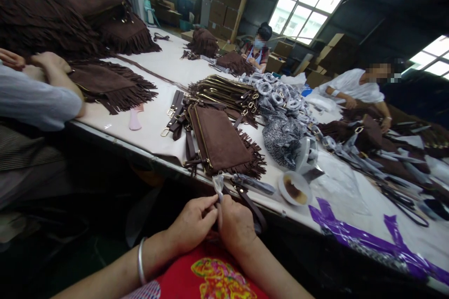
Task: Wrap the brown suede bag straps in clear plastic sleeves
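My left hand (196, 219) and my right hand (236, 224) meet at the near table edge. Both pinch a strap (218, 184) whose upper end is wrapped in whitish film; its lower part is hidden by my fingers. A dark brown strap loop (255, 210) hangs beside my right hand. Just beyond lies a brown suede fringed bag (222, 138) with a gold zipper along its left side. Dark straps with gold clasps (173, 119) lie to its left. Close to the bag's near corner is a plastic-wrapped strap (254, 183).
Behind the bag are stacked zippered bags (220, 91) and a heap of wrapped coiled straps (277, 93). A bowl with brown residue (294, 188), a pink comb (135, 119) and purple tape (351, 233) are on the table (157, 142). Co-workers sit left, right and far behind.
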`<action>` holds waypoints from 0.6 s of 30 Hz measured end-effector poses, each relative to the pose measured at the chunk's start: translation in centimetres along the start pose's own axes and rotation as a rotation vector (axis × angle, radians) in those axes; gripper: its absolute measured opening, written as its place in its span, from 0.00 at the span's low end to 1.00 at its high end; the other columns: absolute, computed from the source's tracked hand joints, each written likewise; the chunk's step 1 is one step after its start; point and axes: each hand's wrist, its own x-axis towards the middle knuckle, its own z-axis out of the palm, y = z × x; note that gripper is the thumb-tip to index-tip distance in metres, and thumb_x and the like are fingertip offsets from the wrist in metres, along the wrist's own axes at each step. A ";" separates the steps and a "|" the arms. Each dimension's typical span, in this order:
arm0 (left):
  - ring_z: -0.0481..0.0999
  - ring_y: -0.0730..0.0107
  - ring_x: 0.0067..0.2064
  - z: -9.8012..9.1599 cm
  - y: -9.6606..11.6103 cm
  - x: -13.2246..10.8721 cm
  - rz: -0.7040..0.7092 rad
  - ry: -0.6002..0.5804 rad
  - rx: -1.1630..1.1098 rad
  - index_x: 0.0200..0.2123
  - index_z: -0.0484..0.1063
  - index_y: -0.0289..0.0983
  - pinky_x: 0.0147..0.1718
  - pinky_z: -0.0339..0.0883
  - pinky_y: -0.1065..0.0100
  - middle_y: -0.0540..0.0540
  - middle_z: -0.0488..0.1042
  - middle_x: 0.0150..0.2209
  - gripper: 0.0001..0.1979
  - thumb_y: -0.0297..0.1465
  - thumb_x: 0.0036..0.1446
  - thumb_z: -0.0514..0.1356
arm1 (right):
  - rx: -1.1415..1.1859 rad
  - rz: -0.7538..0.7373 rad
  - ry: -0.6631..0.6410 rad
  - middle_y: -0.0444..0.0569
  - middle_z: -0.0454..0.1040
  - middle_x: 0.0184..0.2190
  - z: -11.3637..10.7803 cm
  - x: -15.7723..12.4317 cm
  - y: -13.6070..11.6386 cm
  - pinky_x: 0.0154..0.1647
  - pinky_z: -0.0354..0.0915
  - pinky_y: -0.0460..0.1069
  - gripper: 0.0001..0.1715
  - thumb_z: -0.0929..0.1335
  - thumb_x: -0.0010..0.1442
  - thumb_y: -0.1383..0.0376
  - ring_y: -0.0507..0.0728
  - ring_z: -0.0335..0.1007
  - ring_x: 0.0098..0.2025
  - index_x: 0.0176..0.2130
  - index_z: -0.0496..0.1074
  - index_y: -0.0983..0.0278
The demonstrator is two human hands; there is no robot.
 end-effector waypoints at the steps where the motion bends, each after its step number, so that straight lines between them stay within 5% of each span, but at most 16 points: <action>1: 0.74 0.66 0.33 -0.3 -0.2 0.0 -0.052 0.000 -0.027 0.40 0.78 0.37 0.36 0.67 0.68 0.47 0.78 0.31 0.14 0.35 0.55 0.56 | 0.031 0.000 -0.002 0.52 0.76 0.26 0.1 -0.1 0.1 0.26 0.61 0.46 0.06 0.63 0.63 0.65 0.57 0.75 0.28 0.35 0.68 0.66; 5: 0.75 0.64 0.34 -0.8 -0.9 1.7 -0.334 0.098 -0.211 0.34 0.77 0.35 0.30 0.67 0.67 0.43 0.78 0.32 0.21 0.47 0.52 0.58 | 0.065 -0.013 0.017 0.54 0.76 0.27 0.5 -0.5 -0.1 0.27 0.61 0.46 0.07 0.63 0.63 0.65 0.57 0.74 0.28 0.36 0.69 0.66; 9: 0.76 0.65 0.32 0.4 -0.8 3.8 -0.423 0.104 -0.435 0.30 0.74 0.33 0.29 0.68 0.67 0.43 0.78 0.31 0.21 0.48 0.48 0.63 | 0.242 -0.009 0.034 0.57 0.76 0.28 0.3 -0.3 -0.2 0.29 0.61 0.47 0.10 0.62 0.62 0.66 0.57 0.73 0.29 0.38 0.70 0.68; 12: 0.74 0.69 0.26 1.2 -0.7 4.6 -0.447 0.130 -0.683 0.28 0.72 0.33 0.25 0.66 0.69 0.44 0.76 0.27 0.15 0.41 0.48 0.65 | 0.799 0.103 -0.091 0.50 0.73 0.24 0.6 0.1 0.2 0.26 0.60 0.45 0.13 0.62 0.63 0.59 0.53 0.68 0.23 0.36 0.69 0.66; 15: 0.71 0.71 0.21 1.5 -0.9 4.8 -0.449 0.035 -0.849 0.28 0.72 0.33 0.21 0.65 0.70 0.46 0.73 0.22 0.13 0.39 0.50 0.63 | 1.535 0.269 -0.305 0.42 0.67 0.19 1.8 0.3 0.4 0.19 0.54 0.42 0.21 0.62 0.61 0.49 0.47 0.57 0.16 0.35 0.65 0.65; 18: 0.69 0.70 0.19 1.6 -1.2 4.4 -0.464 -0.004 -0.811 0.30 0.72 0.34 0.19 0.64 0.69 0.47 0.72 0.21 0.17 0.44 0.52 0.60 | 1.846 0.322 -0.377 0.40 0.66 0.20 2.8 0.1 0.3 0.19 0.53 0.42 0.25 0.65 0.57 0.46 0.46 0.55 0.16 0.38 0.63 0.64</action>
